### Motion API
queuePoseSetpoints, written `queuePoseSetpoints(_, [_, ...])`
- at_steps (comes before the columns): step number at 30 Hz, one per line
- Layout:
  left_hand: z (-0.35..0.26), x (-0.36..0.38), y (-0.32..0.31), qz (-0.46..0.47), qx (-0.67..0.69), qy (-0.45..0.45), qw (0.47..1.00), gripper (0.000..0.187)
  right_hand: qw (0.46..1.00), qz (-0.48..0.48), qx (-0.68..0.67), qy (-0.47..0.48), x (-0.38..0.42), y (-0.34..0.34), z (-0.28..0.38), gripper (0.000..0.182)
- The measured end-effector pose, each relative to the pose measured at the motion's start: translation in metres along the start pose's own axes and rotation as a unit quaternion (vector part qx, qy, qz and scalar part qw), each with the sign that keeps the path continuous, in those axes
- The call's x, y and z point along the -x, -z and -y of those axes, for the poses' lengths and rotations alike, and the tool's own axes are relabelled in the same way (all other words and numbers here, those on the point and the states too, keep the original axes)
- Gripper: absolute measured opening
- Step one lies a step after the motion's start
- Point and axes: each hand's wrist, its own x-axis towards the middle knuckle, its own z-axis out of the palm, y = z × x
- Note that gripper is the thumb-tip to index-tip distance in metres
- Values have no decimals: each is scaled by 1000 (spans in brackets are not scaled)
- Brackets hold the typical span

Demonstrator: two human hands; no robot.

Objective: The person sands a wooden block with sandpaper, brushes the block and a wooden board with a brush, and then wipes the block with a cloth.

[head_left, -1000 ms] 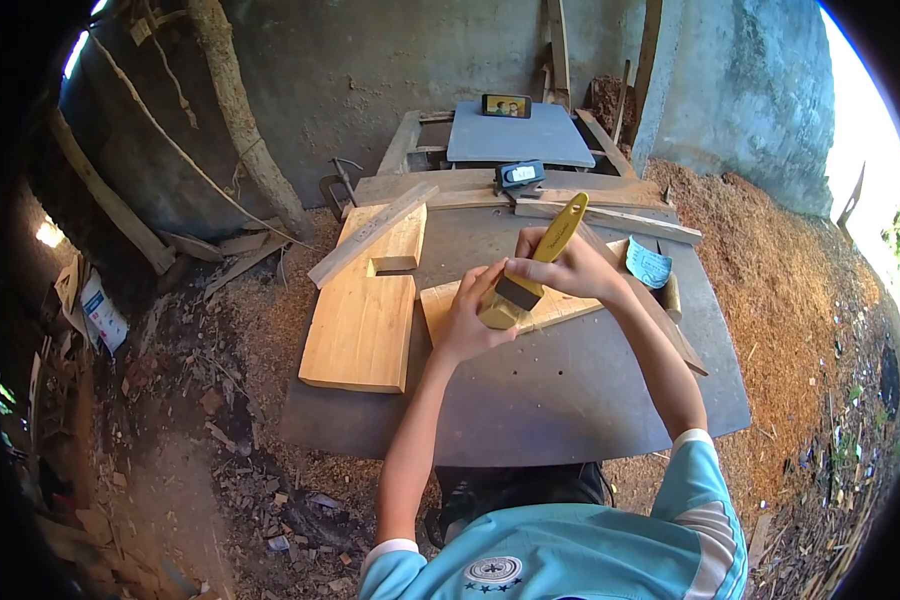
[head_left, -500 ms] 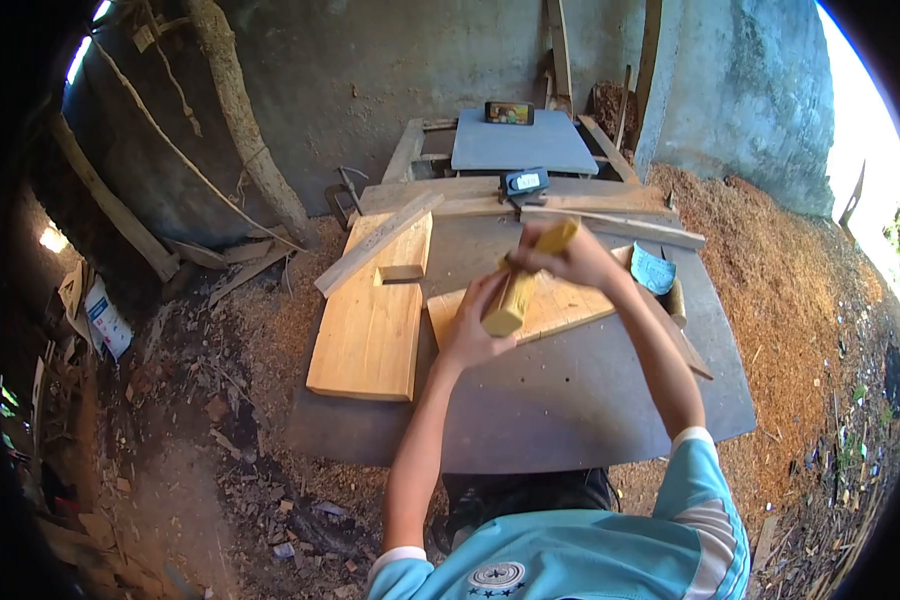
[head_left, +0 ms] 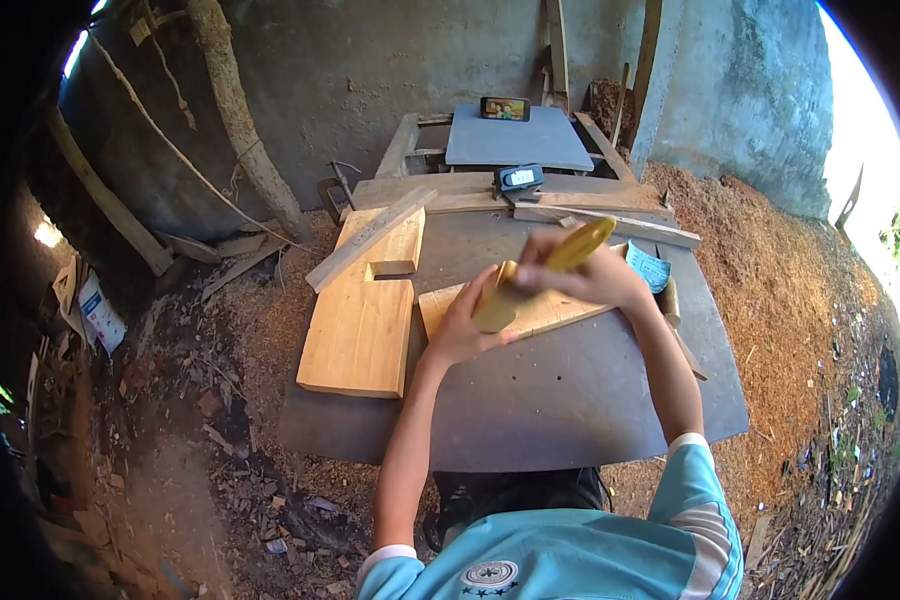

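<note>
My left hand (head_left: 462, 325) is wrapped around a yellowish block-like piece (head_left: 497, 312), held above the table. My right hand (head_left: 582, 270) grips a yellow tool with a flat, rounded handle (head_left: 585, 243) pointing up to the right. Its working end is blurred and hidden by my fingers, close to the piece in my left hand. Under both hands lies a pale wooden board (head_left: 550, 318). To the left rests a thick board with a notch (head_left: 355, 340), a narrow wood strip (head_left: 372, 238) lying across its far part.
The dark table (head_left: 470, 420) carries a blue paper piece (head_left: 648, 268) and a cylindrical wooden piece (head_left: 670, 302) at right. Farther back are planks (head_left: 610, 200), a black device (head_left: 518, 178), a clamp (head_left: 332, 195) and a phone (head_left: 505, 108) on a grey panel (head_left: 515, 140). Sawdust (head_left: 790, 310) covers the ground.
The yellow tool in my right hand has swung and shifted slightly right, showing more of its handle. My left hand keeps its hold. The whole view has shifted a little.
</note>
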Motion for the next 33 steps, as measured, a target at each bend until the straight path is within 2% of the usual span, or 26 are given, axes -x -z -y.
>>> queuePoseSetpoints(1, [0, 2, -1, 14, 6, 9, 1000, 93, 997, -51, 62, 6, -5, 1, -1, 24])
queuePoseSetpoints(2, [0, 4, -4, -8, 29, 13, 999, 96, 987, -58, 147, -16, -7, 1, -10, 27])
queuePoseSetpoints(5, [-14, 7, -4, 32, -137, 22, 990, 96, 987, 120, 85, -61, 0, -1, 0, 30])
queuePoseSetpoints(7, [-22, 6, -11, 32, -172, 33, 984, 97, 979, 132, -149, -39, 10, -4, 15, 34])
queuePoseSetpoints(9, [-31, 7, -18, 4, -187, 59, 981, 98, 993, 78, 90, -6, 7, -2, 14, 32])
queuePoseSetpoints(10, [-25, 6, -23, -56, -219, 20, 974, 98, 986, -12, 168, -2, 4, -7, -1, 32])
queuePoseSetpoints(11, [-19, 5, -23, -61, -177, 12, 982, 97, 962, 2, 272, -28, 4, -8, -10, 31])
queuePoseSetpoints(13, [-17, 9, -18, -47, -237, -26, 970, 95, 968, 112, 222, -44, 4, -12, -13, 34])
queuePoseSetpoints(14, [-21, 9, -19, -37, -266, -31, 963, 94, 976, 182, 94, -78, 13, -1, -4, 41])
queuePoseSetpoints(15, [-24, 10, -20, -27, -294, -33, 955, 94, 978, 172, -103, -58, 21, -4, -5, 45])
queuePoseSetpoints(17, [-23, 6, -17, -40, -216, -38, 975, 91, 991, 124, -23, -50, 25, -4, -6, 38])
queuePoseSetpoints(19, [-30, 9, -10, -28, -174, -43, 983, 88, 995, 19, 16, -94, 20, -7, -13, 32])
queuePoseSetpoints(20, [-31, 10, -9, -31, -185, -45, 981, 87, 984, 30, 25, -171, 19, -7, -12, 27])
queuePoseSetpoints(24, [-32, 11, 2, -46, -152, -34, 987, 78, 992, 84, 84, -34, 33, -23, -41, 17])
queuePoseSetpoints(25, [-31, 11, 6, -67, -154, -49, 985, 78, 990, 103, 74, -68, 34, -25, -37, 16])
queuePoseSetpoints(28, [-20, 6, 13, -127, -148, -98, 976, 80, 991, 74, 40, -106, 39, -29, -47, 16])
queuePoseSetpoints(31, [-12, 7, 14, -157, -83, -23, 984, 82, 988, 48, -23, -147, 41, -27, -46, 16])
queuePoseSetpoints(32, [-6, 7, 13, -187, -40, -29, 981, 82, 986, 42, -22, -158, 43, -28, -46, 16])
queuePoseSetpoints(33, [4, 6, 13, -167, -10, -16, 986, 84, 985, 36, -20, -167, 44, -28, -46, 16])
